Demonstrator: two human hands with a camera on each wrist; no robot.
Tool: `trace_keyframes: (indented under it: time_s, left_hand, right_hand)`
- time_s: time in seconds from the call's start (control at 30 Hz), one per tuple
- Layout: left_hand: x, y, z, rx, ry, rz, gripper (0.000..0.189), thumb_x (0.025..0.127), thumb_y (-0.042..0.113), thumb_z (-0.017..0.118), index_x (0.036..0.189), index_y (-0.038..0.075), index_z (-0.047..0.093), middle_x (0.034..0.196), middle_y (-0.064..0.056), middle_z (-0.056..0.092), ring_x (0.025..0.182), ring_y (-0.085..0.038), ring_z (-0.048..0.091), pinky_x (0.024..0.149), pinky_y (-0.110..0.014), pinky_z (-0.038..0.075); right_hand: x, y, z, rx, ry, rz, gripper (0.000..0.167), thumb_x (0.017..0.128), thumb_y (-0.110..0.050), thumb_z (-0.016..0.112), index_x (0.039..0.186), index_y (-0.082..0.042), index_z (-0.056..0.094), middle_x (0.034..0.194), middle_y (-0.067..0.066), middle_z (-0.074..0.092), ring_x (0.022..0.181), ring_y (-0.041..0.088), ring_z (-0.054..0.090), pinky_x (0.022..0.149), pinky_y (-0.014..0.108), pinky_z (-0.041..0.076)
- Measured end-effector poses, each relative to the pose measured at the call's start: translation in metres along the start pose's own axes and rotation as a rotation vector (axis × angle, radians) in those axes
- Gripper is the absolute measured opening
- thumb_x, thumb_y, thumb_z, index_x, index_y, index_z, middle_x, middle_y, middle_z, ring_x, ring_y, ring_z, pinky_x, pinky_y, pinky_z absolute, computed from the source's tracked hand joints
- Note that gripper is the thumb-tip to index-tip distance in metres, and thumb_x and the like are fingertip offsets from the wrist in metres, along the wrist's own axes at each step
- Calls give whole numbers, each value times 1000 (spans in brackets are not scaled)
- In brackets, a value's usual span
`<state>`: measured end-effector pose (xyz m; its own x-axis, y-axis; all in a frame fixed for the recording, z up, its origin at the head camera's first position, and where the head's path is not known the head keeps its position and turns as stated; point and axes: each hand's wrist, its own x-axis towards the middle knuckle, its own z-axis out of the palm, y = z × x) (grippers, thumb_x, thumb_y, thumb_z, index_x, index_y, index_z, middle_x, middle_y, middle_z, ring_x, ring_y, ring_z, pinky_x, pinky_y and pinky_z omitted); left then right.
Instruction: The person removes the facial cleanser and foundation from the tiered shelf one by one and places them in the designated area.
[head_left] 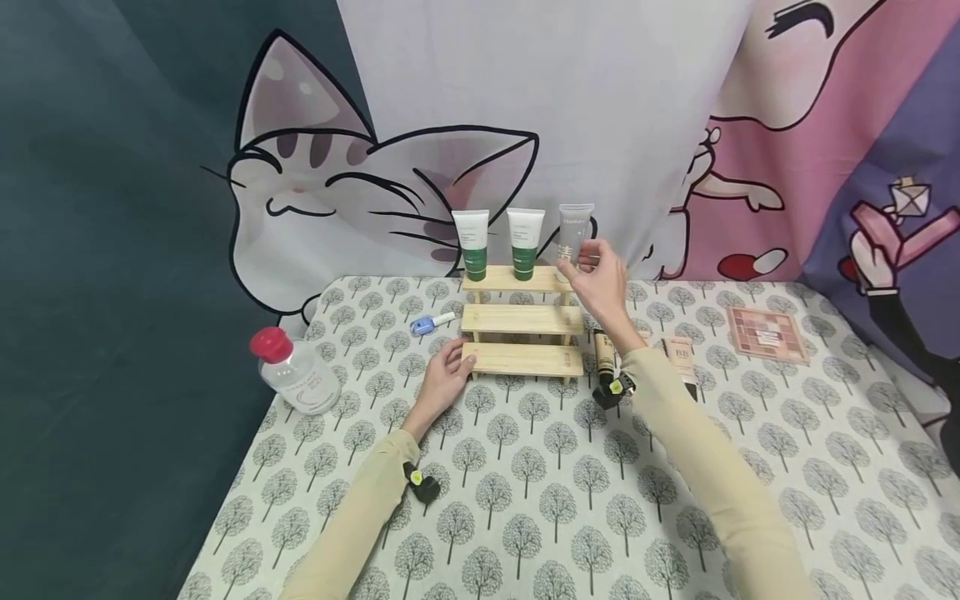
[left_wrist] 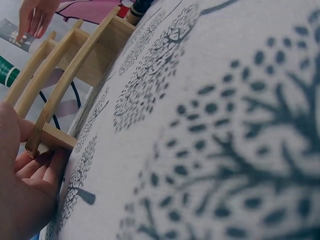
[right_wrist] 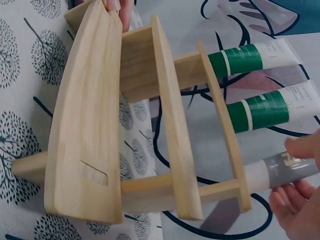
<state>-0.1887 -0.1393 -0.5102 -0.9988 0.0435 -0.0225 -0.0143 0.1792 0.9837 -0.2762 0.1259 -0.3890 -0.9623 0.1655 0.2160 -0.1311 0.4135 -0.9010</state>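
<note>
A wooden three-step display rack [head_left: 522, 319] stands at the back of the table. My left hand [head_left: 444, 372] grips the left end of its lowest step, thumb above and fingers beneath, as the left wrist view shows. On the top step stand two green-and-white squeeze tubes [head_left: 472, 244], caps down. At that step's right end my right hand [head_left: 600, 279] holds a grey squeeze tube [head_left: 575, 223] upright between thumb and fingers. In the right wrist view the grey tube's pale cap [right_wrist: 257, 175] meets the top step. The middle and lowest steps carry nothing.
Left of the rack lies a blue nail polish bottle [head_left: 431, 323]. A clear bottle with a red cap [head_left: 296, 371] stands farther left. To the right are a black-capped tube [head_left: 604, 354], a BB cream tube [head_left: 680, 364] and a pink palette [head_left: 768, 335]. A printed curtain [head_left: 585, 100] hangs behind.
</note>
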Motion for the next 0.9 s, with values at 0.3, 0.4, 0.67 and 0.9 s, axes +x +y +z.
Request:
trace_keyframes:
  time_s: [0.3, 0.4, 0.67, 0.9]
  left_hand:
    - [2, -4, 1, -8, -4, 6, 49, 99, 9, 61, 145, 0, 47, 144, -27, 55, 132, -39, 58, 109, -36, 53]
    - [2, -4, 1, -12, -4, 1, 49, 100, 9, 61, 146, 0, 47, 144, -26, 54, 131, -39, 58, 109, -35, 53]
    - [0, 1, 2, -9, -2, -1, 49, 100, 9, 60, 146, 0, 47, 145, -26, 54, 132, -39, 58, 109, -35, 53]
    - [0, -1, 1, -7, 0, 2, 48, 100, 9, 61, 146, 0, 47, 144, -27, 54, 132, -39, 58, 109, -35, 53]
  right_hand:
    - [2, 4, 2, 62, 58, 8, 45, 91, -14, 75, 128, 4, 57, 124, 23, 66, 112, 33, 66, 103, 37, 58]
    - [3, 5, -2, 53, 47, 18, 46, 93, -15, 73, 131, 4, 55, 125, 24, 65, 112, 33, 65, 103, 38, 57]
    - [11, 10, -23, 3, 47, 30, 43, 95, -15, 68, 131, 5, 56, 123, 24, 65, 107, 30, 63, 100, 38, 57]
    - [22, 27, -41, -84, 62, 58, 44, 95, -16, 66, 131, 7, 57, 124, 26, 65, 109, 33, 64, 99, 42, 57]
